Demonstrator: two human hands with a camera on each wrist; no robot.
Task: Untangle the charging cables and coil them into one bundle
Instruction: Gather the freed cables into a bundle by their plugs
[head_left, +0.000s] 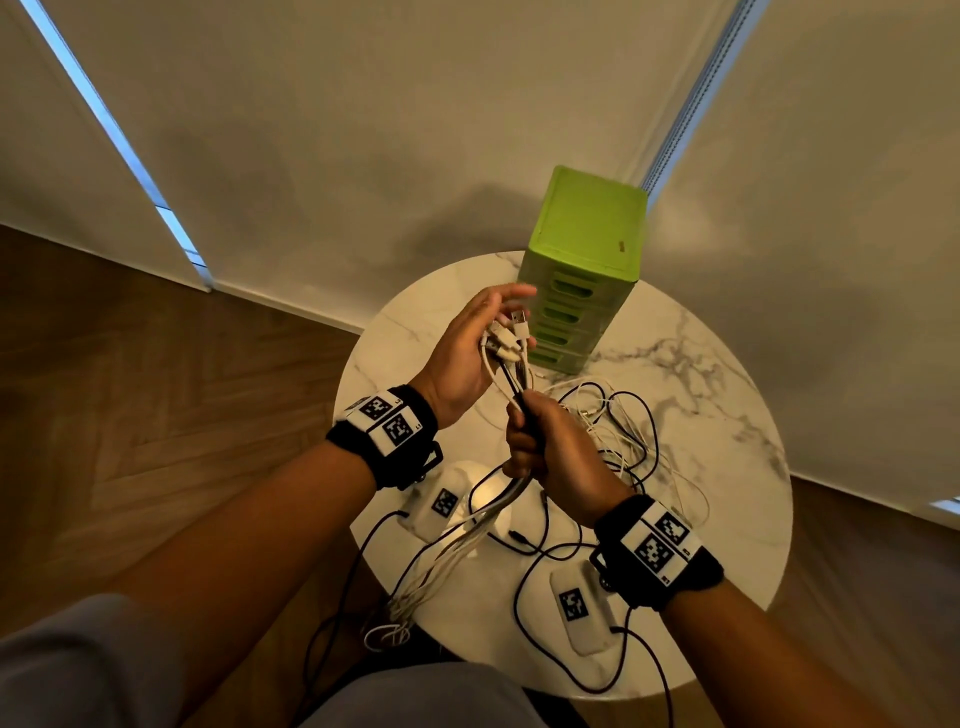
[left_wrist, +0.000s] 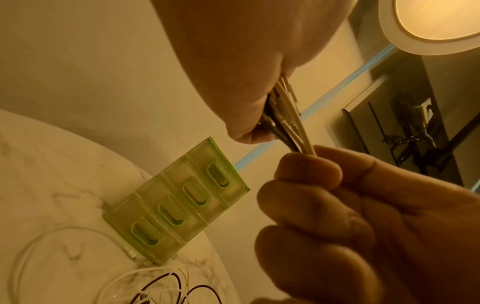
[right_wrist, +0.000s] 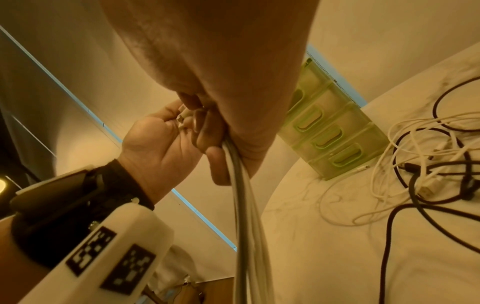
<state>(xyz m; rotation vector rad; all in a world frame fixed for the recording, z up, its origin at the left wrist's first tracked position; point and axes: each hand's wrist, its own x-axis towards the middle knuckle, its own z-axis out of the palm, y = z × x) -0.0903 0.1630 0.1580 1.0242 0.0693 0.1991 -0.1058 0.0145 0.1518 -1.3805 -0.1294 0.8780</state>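
Note:
A bundle of white and dark charging cables (head_left: 511, 382) runs between my two hands above the round marble table (head_left: 727, 493). My left hand (head_left: 483, 332) pinches the plug ends (head_left: 511, 340) at the top, with the outer fingers stretched out. Just below it, my right hand (head_left: 535, 441) is a fist around the bundle (right_wrist: 244, 195), whose strands hang down past the table's near edge. In the left wrist view the cables (left_wrist: 288, 123) pass from the left hand (left_wrist: 246, 72) into the right fist (left_wrist: 337, 216). More cables (head_left: 628, 431) lie tangled on the table.
A green plastic drawer unit (head_left: 587, 234) stands at the back of the table, close behind my left hand. Two white tagged devices (head_left: 441, 501) (head_left: 576, 605) lie near the front edge with dark cords plugged in. Wooden floor surrounds the table.

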